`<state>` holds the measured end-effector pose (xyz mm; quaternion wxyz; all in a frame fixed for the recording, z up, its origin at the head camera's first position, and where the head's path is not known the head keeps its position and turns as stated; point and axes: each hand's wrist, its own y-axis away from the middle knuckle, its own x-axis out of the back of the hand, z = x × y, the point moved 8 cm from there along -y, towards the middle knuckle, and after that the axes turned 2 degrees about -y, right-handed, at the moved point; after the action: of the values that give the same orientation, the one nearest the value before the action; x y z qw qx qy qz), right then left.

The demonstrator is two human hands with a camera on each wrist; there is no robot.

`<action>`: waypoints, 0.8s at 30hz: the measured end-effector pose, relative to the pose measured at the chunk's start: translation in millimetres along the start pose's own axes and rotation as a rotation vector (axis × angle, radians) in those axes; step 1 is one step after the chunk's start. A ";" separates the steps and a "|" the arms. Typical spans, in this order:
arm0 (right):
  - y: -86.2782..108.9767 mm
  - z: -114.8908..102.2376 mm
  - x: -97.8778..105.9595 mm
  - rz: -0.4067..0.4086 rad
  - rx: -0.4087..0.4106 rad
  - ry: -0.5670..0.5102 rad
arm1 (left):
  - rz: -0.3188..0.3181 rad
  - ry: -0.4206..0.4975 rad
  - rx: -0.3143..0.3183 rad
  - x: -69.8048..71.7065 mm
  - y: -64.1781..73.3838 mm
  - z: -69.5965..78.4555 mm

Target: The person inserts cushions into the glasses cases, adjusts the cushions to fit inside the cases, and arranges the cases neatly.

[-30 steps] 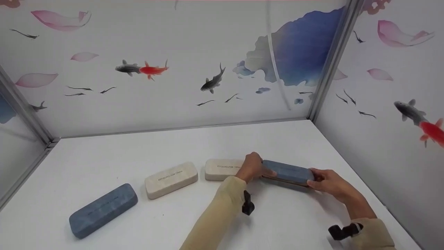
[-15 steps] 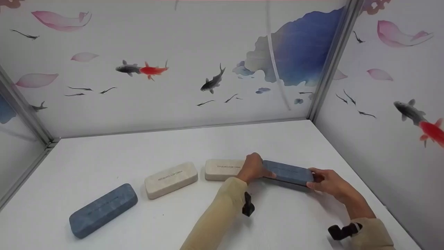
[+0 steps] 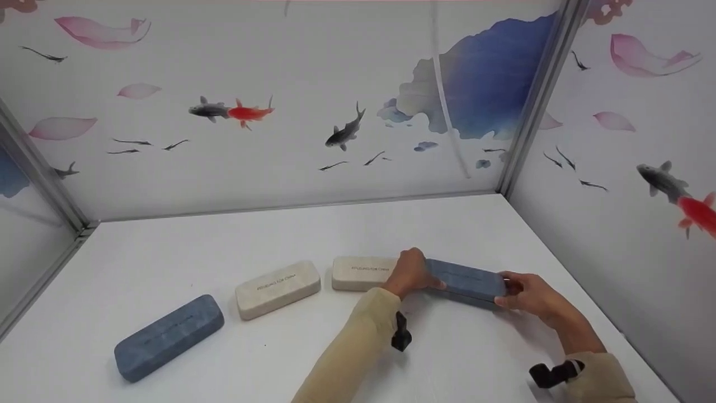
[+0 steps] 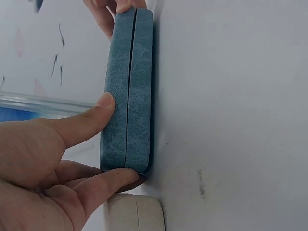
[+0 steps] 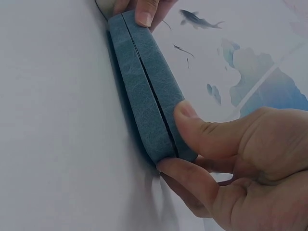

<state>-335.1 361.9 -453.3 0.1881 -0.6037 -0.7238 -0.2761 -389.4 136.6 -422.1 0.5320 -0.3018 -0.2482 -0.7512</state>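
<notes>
Both hands hold a blue glasses case (image 3: 467,280) at the right of the white table. At its left end is my left hand (image 3: 411,274), thumb on the lid and fingers curled against the end in the left wrist view. My right hand (image 3: 531,294) grips the opposite end, its thumb (image 5: 185,110) on the lid and fingers bent under the corner. A thin dark gap runs between lid and base of the case (image 5: 149,86), slightly wider toward the right hand. A cream glasses case (image 3: 361,273) lies just left, partly hidden behind my left hand.
A second cream glasses case (image 3: 278,290) and another blue glasses case (image 3: 169,337) lie shut farther left on the white table (image 3: 268,235). Panels printed with fish (image 3: 246,112) and petals rise at the back and sides.
The lid of the held blue case has come down: a wider gap with a brownish inside edge has narrowed to a thin line. Both hands stay in nearly the same place.
</notes>
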 end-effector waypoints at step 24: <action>-0.1 -12.0 0.4 0.013 -0.101 -0.016 | 0.062 -0.021 -0.263 15.9 29.4 16.2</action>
<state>-336.0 354.6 -443.7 0.1535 -0.6192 -0.7065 -0.3063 -362.5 128.4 -398.0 0.5082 -0.3843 -0.1440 -0.7572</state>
